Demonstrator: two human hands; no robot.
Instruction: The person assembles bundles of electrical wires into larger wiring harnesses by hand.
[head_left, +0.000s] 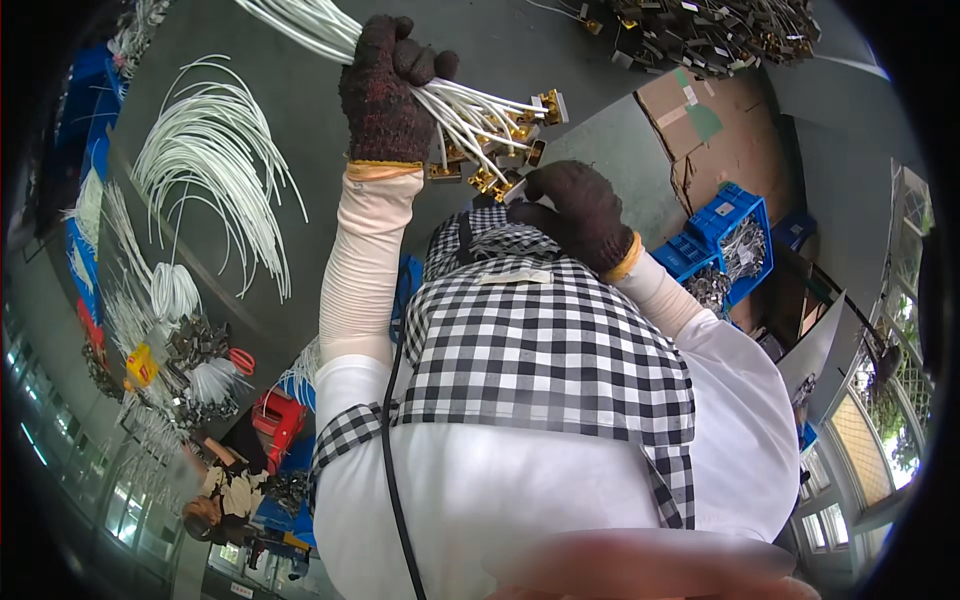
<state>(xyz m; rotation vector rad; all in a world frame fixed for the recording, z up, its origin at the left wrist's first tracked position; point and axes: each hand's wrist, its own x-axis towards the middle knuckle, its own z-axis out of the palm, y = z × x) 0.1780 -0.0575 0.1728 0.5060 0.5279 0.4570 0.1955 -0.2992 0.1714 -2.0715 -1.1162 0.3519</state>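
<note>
White wire bundle (470,105) gripped in left hand (385,90); right hand (575,210) fingers curled at brass terminals (500,180).

1. A dark grey table (330,130) carries loose bundles of white wires (215,150).
2. At its far edge lies a heap of small metal parts (700,35).
3. Red-handled scissors (240,360) lie near more wires.

We've got a thick bundle of white wires (440,100) here, each one ending in a small brass-coloured terminal, and the terminal ends (510,140) fan out a bit messily to the right and downward. The other ends sweep up and left out of view. Wires look stiff, packed tight together.
</note>
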